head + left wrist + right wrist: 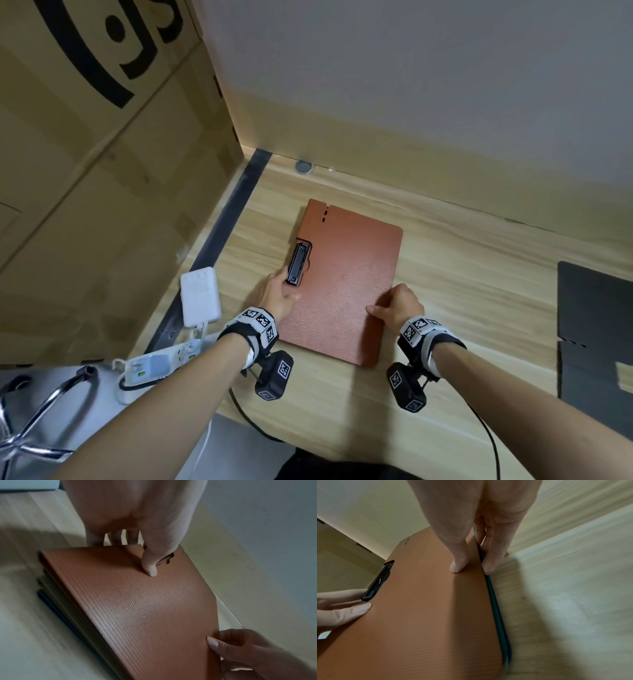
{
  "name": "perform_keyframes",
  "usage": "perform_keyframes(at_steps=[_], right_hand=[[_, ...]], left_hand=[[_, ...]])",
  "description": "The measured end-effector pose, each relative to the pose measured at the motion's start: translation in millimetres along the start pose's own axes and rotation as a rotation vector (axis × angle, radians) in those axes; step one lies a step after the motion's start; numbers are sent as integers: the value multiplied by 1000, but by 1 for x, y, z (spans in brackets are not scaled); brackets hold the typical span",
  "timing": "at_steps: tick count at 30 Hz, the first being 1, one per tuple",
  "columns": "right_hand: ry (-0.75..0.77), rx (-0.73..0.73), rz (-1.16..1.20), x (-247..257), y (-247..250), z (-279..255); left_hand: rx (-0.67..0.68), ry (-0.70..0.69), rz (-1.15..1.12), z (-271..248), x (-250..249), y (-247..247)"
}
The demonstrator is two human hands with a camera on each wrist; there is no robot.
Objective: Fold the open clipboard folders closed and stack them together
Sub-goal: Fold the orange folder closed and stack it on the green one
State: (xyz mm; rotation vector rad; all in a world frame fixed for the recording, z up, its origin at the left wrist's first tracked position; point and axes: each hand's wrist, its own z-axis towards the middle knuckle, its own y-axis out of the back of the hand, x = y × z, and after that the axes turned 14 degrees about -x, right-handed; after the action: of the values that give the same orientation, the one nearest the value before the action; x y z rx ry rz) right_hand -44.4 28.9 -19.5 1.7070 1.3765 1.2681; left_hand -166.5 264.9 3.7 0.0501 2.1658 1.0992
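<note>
A closed brown ribbed folder [346, 281] lies on the wooden table, its black clip [298, 264] at its left edge. It tops a stack: an olive edge [73, 609] and a dark blue edge [48, 601] show beneath it, and a dark green edge [494, 601] shows on the right side. My left hand [286, 289] grips the stack's left edge just below the clip, thumb [150, 563] on the cover and fingers curled over the edge. My right hand [383, 301] grips the right edge, thumb [458, 561] on top and fingers [489, 561] down the side. A black folder [596, 329] lies open at the far right.
A large cardboard box [102, 171] walls off the left side. A white adapter [200, 296] and a power strip [154, 366] sit at the table's left corner, above a chrome chair frame [51, 407]. The wall [411, 85] stands close behind. Cables hang over the near edge.
</note>
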Motion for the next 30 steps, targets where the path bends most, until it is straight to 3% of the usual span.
perform_keyframes(at_steps=[5, 10, 14, 20, 26, 30], right_hand=[[58, 19, 2, 3, 10, -3], [37, 104, 155, -23, 33, 3], [-8, 102, 202, -70, 62, 6], [-183, -33, 196, -179, 99, -8], [-288, -242, 4, -284, 121, -44], [-318, -197, -31, -323, 118, -57]], left_hand=[[-6, -35, 188, 0, -7, 0], [-33, -21, 273, -6, -40, 0], [-129, -177, 266, -19, -82, -14], [62, -305, 175, -46, -134, -75], [271, -374, 144, -87, -157, -145], [346, -397, 202, -107, -159, -172]])
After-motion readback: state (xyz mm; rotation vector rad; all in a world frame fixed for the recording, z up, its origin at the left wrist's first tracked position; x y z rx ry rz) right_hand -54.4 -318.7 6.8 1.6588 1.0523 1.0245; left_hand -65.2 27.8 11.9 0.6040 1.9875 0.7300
